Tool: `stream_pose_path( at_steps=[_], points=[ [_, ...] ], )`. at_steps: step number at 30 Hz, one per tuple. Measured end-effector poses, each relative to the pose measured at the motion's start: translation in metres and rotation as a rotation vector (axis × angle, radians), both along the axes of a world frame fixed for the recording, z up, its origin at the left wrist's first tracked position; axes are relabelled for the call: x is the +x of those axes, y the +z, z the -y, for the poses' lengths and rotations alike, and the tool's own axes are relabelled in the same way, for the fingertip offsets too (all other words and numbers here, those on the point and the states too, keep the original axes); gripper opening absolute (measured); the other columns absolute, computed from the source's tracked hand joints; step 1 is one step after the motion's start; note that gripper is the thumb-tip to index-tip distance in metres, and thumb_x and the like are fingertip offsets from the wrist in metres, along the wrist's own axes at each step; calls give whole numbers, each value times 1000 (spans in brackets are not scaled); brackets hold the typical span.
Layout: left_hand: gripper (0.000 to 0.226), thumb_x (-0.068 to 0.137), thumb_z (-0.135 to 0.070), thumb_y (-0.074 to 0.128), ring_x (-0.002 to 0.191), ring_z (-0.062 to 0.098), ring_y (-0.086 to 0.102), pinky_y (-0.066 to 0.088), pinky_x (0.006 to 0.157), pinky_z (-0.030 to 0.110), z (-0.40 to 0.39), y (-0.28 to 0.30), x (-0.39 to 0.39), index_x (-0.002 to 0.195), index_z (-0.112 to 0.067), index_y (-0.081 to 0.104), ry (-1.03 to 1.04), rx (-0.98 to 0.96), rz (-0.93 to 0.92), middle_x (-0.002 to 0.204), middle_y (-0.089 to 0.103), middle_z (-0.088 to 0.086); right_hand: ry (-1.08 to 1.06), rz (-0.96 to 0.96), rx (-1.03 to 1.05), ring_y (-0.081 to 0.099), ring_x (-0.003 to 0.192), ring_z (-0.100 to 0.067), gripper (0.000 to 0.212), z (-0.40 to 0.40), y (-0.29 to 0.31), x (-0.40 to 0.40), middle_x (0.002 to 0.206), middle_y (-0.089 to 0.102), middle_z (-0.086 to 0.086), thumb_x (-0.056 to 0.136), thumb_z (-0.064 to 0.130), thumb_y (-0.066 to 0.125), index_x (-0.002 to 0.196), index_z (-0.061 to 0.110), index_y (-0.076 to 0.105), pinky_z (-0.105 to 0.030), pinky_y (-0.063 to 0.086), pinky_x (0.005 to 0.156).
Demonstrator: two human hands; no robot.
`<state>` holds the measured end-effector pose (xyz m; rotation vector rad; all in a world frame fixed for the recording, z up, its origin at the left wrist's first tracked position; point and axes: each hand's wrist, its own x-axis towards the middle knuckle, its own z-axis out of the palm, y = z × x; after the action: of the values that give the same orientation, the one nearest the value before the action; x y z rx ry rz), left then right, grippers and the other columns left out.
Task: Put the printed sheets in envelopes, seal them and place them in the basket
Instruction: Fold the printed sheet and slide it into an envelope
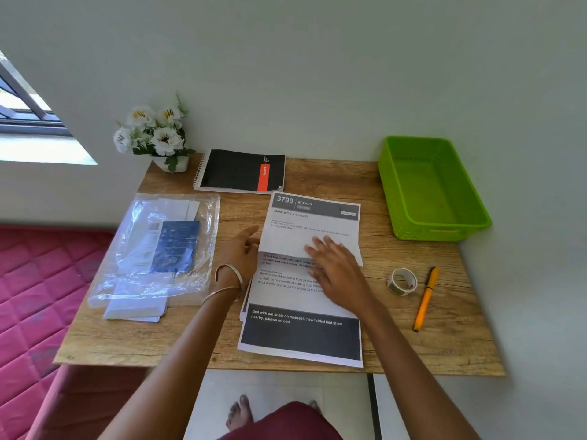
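A stack of printed sheets [301, 338] lies in the middle of the wooden table [413, 344]. On top of it lies a folded sheet [314, 223] headed "3799 Kitchen". My right hand [336, 268] presses flat on the folded sheet's lower edge with straight fingers. My left hand [241, 249] touches that sheet's left edge; its fingers look relaxed. White envelopes [136, 308] poke out of a clear plastic packet [152, 249] at the table's left. The green basket [444, 223] sits empty at the back right.
A tape roll [402, 281] and an orange pen [425, 300] lie right of the sheets. A black spiral notebook [241, 171] and a pot of white flowers [155, 138] stand at the back. A red mattress [38, 281] borders the table's left side.
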<state>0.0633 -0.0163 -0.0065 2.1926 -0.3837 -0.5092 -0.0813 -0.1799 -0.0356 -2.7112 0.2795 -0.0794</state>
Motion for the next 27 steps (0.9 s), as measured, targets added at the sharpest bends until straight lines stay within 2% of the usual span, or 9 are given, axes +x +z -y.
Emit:
stream_pose_path(
  at_steps=[2, 5, 8, 12, 15, 19, 22, 25, 27],
  points=[
    [46, 92, -4, 47, 115, 25, 53, 46, 92, 32, 3, 4, -9, 137, -16, 44, -37, 169, 236, 129, 53, 7, 24, -77, -111, -3, 146, -20, 65, -4, -18, -1, 159, 14, -1, 93, 48, 9, 150, 21, 24, -44, 5, 120],
    [52, 94, -15, 45, 139, 25, 25, 26, 113, 41, 4, -6, -23, 144, -20, 30, -326, 338, 541, 152, 27, 4, 30, -89, -173, -14, 144, -20, 51, -5, -24, 0, 160, 5, -2, 101, 25, 23, 152, 20, 16, -38, -10, 118],
    [60, 98, -41, 30, 145, 20, -6, -5, 116, 43, 3, -28, -27, 149, -24, 5, -651, 527, 562, 158, -3, -3, 39, -62, -164, -11, 146, -19, 55, -10, -17, 5, 160, 3, -5, 97, 8, 36, 151, 14, 21, -34, -13, 116],
    [67, 86, -56, -5, 142, 16, -18, -11, 114, 41, -3, -48, -25, 147, -28, -12, -713, 589, 560, 152, -23, -9, 47, -126, -39, -8, 146, -13, 55, -13, -13, 13, 160, 2, -1, 103, 31, 30, 152, 13, 13, -35, -4, 121],
    [71, 81, -57, -12, 140, 12, -21, -14, 113, 38, -6, -53, -22, 146, -30, -13, -704, 564, 567, 151, -24, -11, -57, -131, -56, -10, 146, -12, 59, -4, -17, 0, 160, 0, 0, 101, 41, 19, 152, 14, 3, -27, -7, 117],
    [71, 82, -60, -11, 140, 10, -21, -16, 112, 38, -7, -51, -24, 146, -31, -13, -695, 542, 564, 149, -24, -13, -201, -173, -79, -6, 147, -16, 56, 4, -17, -18, 160, 1, -3, 104, 33, 24, 151, 12, 2, -26, -8, 113],
    [72, 80, -61, -11, 139, 10, -21, -17, 112, 38, -6, -50, -25, 146, -31, -13, -695, 544, 571, 149, -24, -14, -248, -96, 59, 4, 148, -18, 55, -1, -8, -20, 159, 12, -7, 102, 27, 38, 150, 8, 18, -24, -1, 114],
    [73, 83, -65, -6, 142, 15, -17, -14, 112, 42, -7, -50, -27, 148, -30, -6, -685, 551, 586, 151, -21, -11, -238, 26, 270, 30, 136, -10, 52, -4, 15, -40, 149, 38, 2, 92, 29, 60, 140, 18, 44, -21, 18, 110],
    [65, 89, -55, 16, 144, 26, 9, 1, 114, 46, -8, -48, -32, 147, -25, 21, -599, 481, 630, 157, 9, -1, -121, -18, 373, 31, 127, 1, 58, -12, 29, -62, 138, 42, 17, 80, 41, 71, 134, 28, 51, -25, 27, 109]
  ],
)
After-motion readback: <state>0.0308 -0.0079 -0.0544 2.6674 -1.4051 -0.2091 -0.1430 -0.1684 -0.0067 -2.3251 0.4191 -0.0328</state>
